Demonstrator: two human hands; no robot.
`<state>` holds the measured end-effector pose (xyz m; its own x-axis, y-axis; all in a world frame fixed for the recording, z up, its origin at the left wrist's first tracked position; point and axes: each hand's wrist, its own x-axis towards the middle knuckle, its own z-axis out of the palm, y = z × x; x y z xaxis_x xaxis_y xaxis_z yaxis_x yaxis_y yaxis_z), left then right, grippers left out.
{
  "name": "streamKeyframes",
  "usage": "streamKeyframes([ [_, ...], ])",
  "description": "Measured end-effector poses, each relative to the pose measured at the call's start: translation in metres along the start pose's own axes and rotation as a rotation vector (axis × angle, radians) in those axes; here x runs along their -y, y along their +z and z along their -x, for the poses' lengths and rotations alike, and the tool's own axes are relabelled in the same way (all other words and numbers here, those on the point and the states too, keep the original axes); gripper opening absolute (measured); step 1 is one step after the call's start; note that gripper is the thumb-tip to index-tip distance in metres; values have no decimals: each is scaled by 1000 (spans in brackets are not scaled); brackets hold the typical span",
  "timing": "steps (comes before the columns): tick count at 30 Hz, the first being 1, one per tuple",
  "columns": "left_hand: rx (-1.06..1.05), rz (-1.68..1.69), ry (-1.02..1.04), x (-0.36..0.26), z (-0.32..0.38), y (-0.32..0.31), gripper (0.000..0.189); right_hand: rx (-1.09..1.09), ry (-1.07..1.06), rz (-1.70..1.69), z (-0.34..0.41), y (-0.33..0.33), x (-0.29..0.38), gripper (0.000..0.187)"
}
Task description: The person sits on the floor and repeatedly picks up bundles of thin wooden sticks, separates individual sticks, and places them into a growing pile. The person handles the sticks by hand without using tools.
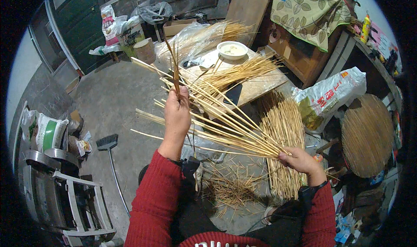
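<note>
My right hand (pixel 299 162) is closed around one end of a bundle of pale straw stalks (pixel 228 129), which fans out to the left across the middle of the view. Upright in my left hand (pixel 177 112) are thin brown, dry leaf-like strips (pixel 176 71), pinched between thumb and fingers. The fanned stalks pass close to my left hand; whether it touches them I cannot tell. Beyond them, another bundle of stalks (pixel 241 71) lies on a low wooden table (pixel 267 87), beside a dark phone (pixel 233 94) and a white bowl (pixel 232 50) with pale contents.
A thick stalk bundle (pixel 283 142) stands right of the table, near a white plastic sack (pixel 332 94) and a round slatted board (pixel 368 135). Straw scraps (pixel 234 188) litter the floor before me. A broom (pixel 107 142) and a metal-framed rack (pixel 84 204) are at left.
</note>
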<state>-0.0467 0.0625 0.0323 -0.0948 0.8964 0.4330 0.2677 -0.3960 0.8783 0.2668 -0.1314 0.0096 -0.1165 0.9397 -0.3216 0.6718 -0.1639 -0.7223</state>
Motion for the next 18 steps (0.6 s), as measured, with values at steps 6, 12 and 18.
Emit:
streamKeyframes([
  [6, 695, -290, 347, -5, 33, 13, 19, 55, -25, -47, -7, 3, -1, 34],
  [12, 837, -482, 709, -17, 60, 34, 21, 71, 1, -23, -8, 5, 6, 33],
  [18, 830, -308, 686, -15, 70, 39, 20, 70, 31, -54, -2, 2, 11, 30],
])
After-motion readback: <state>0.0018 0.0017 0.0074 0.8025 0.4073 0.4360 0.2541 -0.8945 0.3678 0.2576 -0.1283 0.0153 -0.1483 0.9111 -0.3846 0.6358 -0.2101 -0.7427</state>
